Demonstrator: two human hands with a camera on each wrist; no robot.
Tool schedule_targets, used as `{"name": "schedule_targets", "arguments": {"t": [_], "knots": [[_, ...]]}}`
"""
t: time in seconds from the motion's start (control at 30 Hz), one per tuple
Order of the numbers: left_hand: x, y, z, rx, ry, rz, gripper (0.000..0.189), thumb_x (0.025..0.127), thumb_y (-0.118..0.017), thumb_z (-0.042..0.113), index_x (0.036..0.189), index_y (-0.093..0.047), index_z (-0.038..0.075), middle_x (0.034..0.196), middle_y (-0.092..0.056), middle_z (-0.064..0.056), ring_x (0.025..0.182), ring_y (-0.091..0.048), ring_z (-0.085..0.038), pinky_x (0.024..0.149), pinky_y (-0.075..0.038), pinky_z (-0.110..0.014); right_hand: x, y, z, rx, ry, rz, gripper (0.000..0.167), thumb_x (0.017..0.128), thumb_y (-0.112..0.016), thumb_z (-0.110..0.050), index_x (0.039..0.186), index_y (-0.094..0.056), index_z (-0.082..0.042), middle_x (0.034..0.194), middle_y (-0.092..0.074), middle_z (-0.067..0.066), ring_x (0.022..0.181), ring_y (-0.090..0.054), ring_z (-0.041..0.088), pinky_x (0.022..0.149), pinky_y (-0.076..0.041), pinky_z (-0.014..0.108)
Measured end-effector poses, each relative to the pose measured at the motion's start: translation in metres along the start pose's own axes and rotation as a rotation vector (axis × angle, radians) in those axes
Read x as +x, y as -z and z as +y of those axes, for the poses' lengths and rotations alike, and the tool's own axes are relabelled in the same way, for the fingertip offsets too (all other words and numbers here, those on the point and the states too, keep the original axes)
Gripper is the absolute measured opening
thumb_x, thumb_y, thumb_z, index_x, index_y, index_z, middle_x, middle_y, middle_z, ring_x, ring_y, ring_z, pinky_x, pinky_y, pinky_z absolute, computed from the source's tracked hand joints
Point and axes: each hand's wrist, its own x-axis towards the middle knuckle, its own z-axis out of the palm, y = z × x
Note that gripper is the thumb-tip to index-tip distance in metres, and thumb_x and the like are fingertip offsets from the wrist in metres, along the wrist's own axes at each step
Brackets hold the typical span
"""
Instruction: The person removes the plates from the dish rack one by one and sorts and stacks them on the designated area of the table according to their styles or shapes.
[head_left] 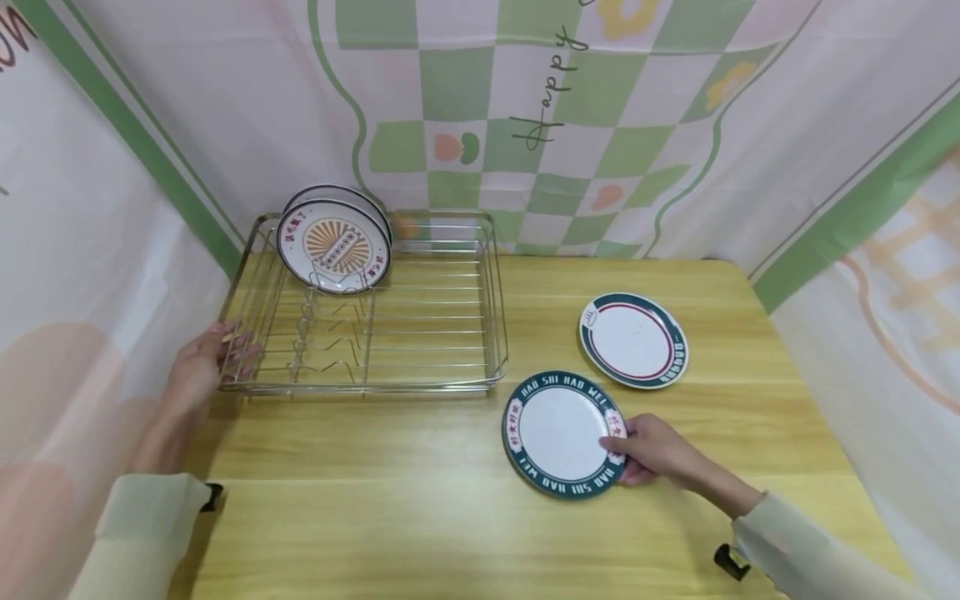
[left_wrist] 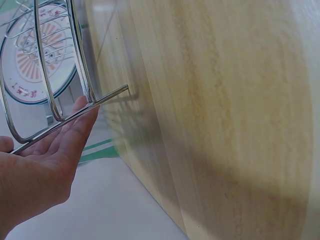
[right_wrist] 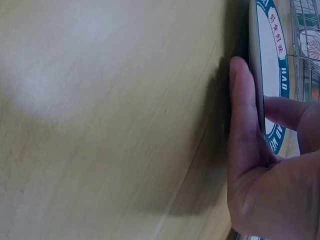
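My right hand (head_left: 656,450) pinches the right rim of a round plate (head_left: 562,433) with a green lettered border. Its thumb lies on top and the fingers run underneath, as the right wrist view shows. The plate is lifted off the table, with a shadow below. At the wire dish rack (head_left: 427,387), my left hand (head_left: 198,358) holds the left end, fingers passing around the bottom rail (left_wrist: 75,115). Two dark-rimmed plates lean in the rack's back left; the front one (head_left: 334,247) bears an orange sunburst.
Another green-rimmed plate (head_left: 636,340) lies on the wooden table (head_left: 420,517), behind and right of the held one. Printed cloth (head_left: 540,108) hangs along the back and both sides of the table.
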Motion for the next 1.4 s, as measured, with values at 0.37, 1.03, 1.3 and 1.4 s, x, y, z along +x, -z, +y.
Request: {"name": "schedule_targets", "arguments": {"t": [0.37, 1.03, 1.3, 1.4], "knots": [[-0.002, 0.003, 0.001, -0.144, -0.011, 0.004, 0.072, 0.116, -0.025, 0.044, 0.164, -0.014, -0.009, 0.162, -0.019, -0.041, 0.1, -0.072, 0.004, 0.085, -0.062, -0.021, -0.001, 0.011, -0.015, -0.41, 0.076, 0.143, 0.044, 0.101, -0.073, -0.04, 0.07, -0.071, -0.009, 0.059, -0.068, 0.003, 0.051, -0.066, 0.017, 0.048, -0.057, 0.029], [0.001, 0.007, 0.001, -0.069, -0.016, -0.004, 0.072, 0.116, -0.022, 0.046, 0.165, -0.016, -0.006, 0.163, -0.023, -0.04, 0.102, -0.069, 0.006, 0.085, -0.062, -0.022, -0.002, 0.047, -0.23, -0.805, 0.671, 0.269, 0.043, 0.098, -0.079, -0.037, 0.12, -0.074, 0.0, 0.102, -0.08, 0.01, 0.09, -0.076, 0.023, 0.081, -0.065, 0.044], [0.004, 0.006, -0.003, -0.03, -0.028, -0.025, 0.07, 0.117, -0.019, 0.044, 0.164, -0.014, -0.008, 0.163, -0.025, -0.039, 0.1, -0.069, 0.009, 0.086, -0.062, -0.02, 0.047, 0.026, -0.312, -0.855, 0.744, 0.178, 0.046, 0.099, -0.076, -0.038, 0.127, -0.072, -0.002, 0.111, -0.079, 0.013, 0.1, -0.075, 0.027, 0.09, -0.063, 0.046], [0.004, 0.004, -0.003, -0.008, -0.034, -0.017, 0.069, 0.117, -0.019, 0.043, 0.164, -0.016, -0.008, 0.162, -0.028, -0.038, 0.1, -0.068, 0.009, 0.087, -0.062, -0.021, 0.065, 0.016, -0.335, -0.875, 0.71, 0.13, 0.05, 0.101, -0.073, -0.04, 0.134, -0.068, -0.002, 0.121, -0.077, 0.015, 0.11, -0.073, 0.029, 0.097, -0.06, 0.047]]}}
